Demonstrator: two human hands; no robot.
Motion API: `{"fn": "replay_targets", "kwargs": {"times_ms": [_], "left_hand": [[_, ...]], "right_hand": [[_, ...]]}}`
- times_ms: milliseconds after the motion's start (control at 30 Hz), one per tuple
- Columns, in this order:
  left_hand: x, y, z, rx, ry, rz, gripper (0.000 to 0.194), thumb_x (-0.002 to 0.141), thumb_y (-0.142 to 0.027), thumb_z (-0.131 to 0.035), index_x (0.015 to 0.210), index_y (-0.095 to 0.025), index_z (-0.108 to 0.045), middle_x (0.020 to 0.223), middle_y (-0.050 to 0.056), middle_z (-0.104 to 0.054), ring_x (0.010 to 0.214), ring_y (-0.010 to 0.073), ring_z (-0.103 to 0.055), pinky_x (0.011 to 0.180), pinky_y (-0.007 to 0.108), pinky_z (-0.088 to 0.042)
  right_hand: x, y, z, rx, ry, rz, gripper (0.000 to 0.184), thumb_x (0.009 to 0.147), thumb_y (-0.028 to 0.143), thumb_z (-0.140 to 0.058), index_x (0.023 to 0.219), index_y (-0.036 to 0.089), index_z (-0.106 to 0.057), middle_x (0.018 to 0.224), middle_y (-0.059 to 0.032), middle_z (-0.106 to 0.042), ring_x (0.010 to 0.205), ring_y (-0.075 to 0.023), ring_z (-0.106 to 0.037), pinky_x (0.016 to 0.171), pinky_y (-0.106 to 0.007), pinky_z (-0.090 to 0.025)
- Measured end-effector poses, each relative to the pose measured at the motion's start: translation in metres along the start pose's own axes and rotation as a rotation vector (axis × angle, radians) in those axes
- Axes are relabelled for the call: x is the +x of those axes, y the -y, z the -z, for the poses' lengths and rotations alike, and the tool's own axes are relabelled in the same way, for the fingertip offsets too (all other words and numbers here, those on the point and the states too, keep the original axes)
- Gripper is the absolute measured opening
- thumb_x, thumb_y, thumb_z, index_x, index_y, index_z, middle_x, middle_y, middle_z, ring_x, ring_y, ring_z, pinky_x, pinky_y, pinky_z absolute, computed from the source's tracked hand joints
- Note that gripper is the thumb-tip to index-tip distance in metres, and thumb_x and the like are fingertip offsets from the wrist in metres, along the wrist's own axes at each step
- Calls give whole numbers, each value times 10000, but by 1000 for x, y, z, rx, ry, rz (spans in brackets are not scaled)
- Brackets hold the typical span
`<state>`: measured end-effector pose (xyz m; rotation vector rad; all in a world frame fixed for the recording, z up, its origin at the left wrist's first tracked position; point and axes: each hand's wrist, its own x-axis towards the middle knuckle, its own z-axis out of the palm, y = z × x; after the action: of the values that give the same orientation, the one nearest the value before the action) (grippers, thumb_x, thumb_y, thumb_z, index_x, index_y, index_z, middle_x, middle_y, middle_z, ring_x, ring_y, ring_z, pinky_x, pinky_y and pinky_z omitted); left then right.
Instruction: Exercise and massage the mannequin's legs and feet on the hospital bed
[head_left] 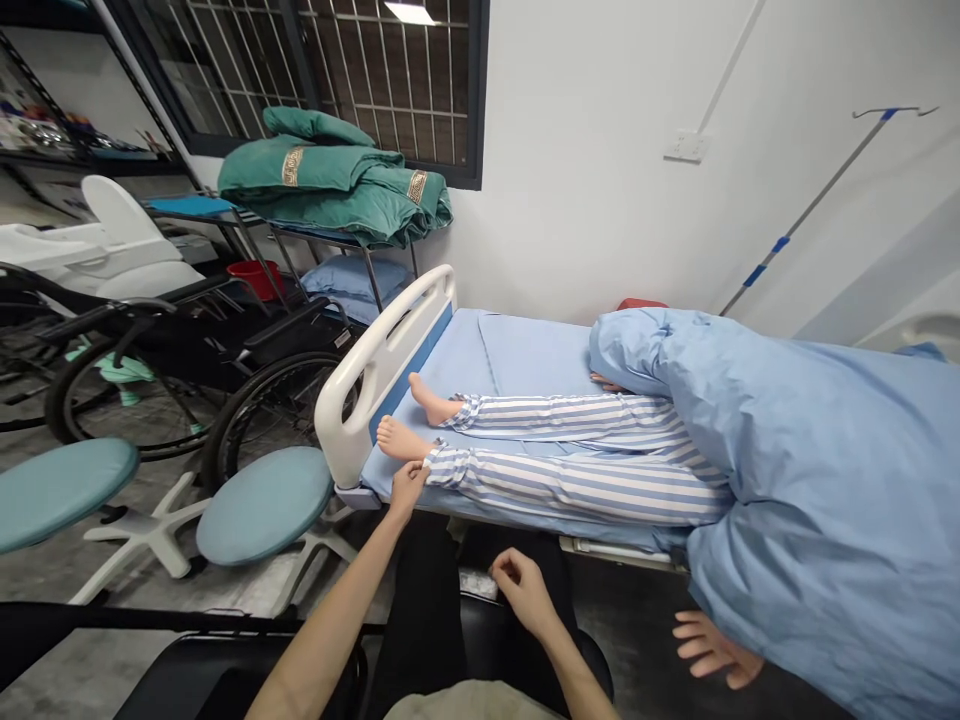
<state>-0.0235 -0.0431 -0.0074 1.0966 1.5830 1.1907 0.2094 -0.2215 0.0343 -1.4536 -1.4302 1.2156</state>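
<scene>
A seated person's L hand is pinching the near trouser cuff of blue-and-white striped trousers, worn by a figure that's looking like a training manikin. The cuff is sitting at the ankle, nr the bed's near foot-end corner, just beside the near bare foot; the far foot is resting farther in from the near edge. Pinching by the hem is prob. giving a sure hold on thin, loose cloth w/o pressing the ankle. Both legs are lying straight along the bed, toes toward the footboard, and the blue quilt is bunching over the upper body, seemingly leaving the legs uncovered for easy access. The L forearm is slanting up to the near edge, wrist bending slightly, fingertips meeting at the cloth. The R hand is hovering below the near edge, over the person's dark-clad lap, fingers curling loosely and thumb lying close to the index; can't tell if it's gripping anything. A small whitish item is showing just beside it, details unclear.
</scene>
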Motion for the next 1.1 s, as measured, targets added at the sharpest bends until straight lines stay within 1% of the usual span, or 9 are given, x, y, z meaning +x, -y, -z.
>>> {"fn": "replay_targets", "kwargs": {"times_ms": [233,333,467,633,700,767,900,1000,1100], "left_hand": [[11,-37,43,118,27,-145,284,621,-426,-587,751,-173,-580,563,-41,-557,562,127,-525,564,233,-406],[17,-35,52,289,20,-193,267,680,-430,-537,797,-191,-561,529,-52,-506,563,141,-524,573,242,-406],[18,-18,54,559,37,-164,212,746,-387,-475,836,-209,-547,583,-32,-522,650,164,-559,658,264,-419],[-1,-6,45,761,-9,-3,254,754,-339,-487,959,-190,-504,949,94,-635,918,242,-587,777,329,-436],[-10,-9,38,808,-112,-108,227,766,-310,-476,957,-190,-501,1012,122,-617,979,259,-563,816,347,-432],[-16,-18,29,824,-134,-315,186,793,-269,-432,937,-190,-519,992,127,-614,997,250,-551,859,345,-419],[-6,-41,3,838,150,-659,305,791,-168,-386,1040,-200,-559,1093,110,-609,1091,220,-518,971,343,-360],[14,-52,-14,956,261,-673,342,765,-165,-438,1073,-190,-583,1089,132,-627,1075,255,-530,1010,415,-303],[32,-58,-20,1098,327,-635,251,755,-199,-484,952,-164,-636,967,167,-662,984,286,-574,1003,470,-272]], "right_hand": [[106,55,-30,-302,58,248,66,760,175,-530,739,180,-592,759,-5,-624,726,-133,-552,657,-224,-392],[136,64,-45,-441,58,308,66,776,172,-539,764,181,-604,831,-22,-635,810,-146,-548,726,-238,-381],[151,59,-49,-572,55,311,108,811,168,-508,794,177,-615,883,-42,-648,864,-160,-548,781,-252,-364],[160,49,-28,-679,14,303,139,818,173,-490,819,162,-628,892,-55,-658,882,-168,-553,787,-246,-366],[164,48,-16,-723,-27,303,158,827,176,-472,826,160,-629,889,-56,-653,895,-168,-549,803,-244,-366],[169,46,-4,-773,-77,298,178,836,177,-453,852,163,-629,898,-57,-647,915,-171,-540,817,-248,-364],[178,38,13,-890,-140,237,225,839,198,-461,987,150,-623,1017,-87,-634,997,-198,-516,859,-278,-352],[181,30,19,-973,-127,176,265,880,269,-432,1011,150,-630,1050,-109,-635,1023,-217,-514,863,-307,-344],[180,26,19,-1005,-110,163,312,908,314,-389,997,157,-643,1019,-108,-653,1016,-225,-522,854,-317,-340]]}}
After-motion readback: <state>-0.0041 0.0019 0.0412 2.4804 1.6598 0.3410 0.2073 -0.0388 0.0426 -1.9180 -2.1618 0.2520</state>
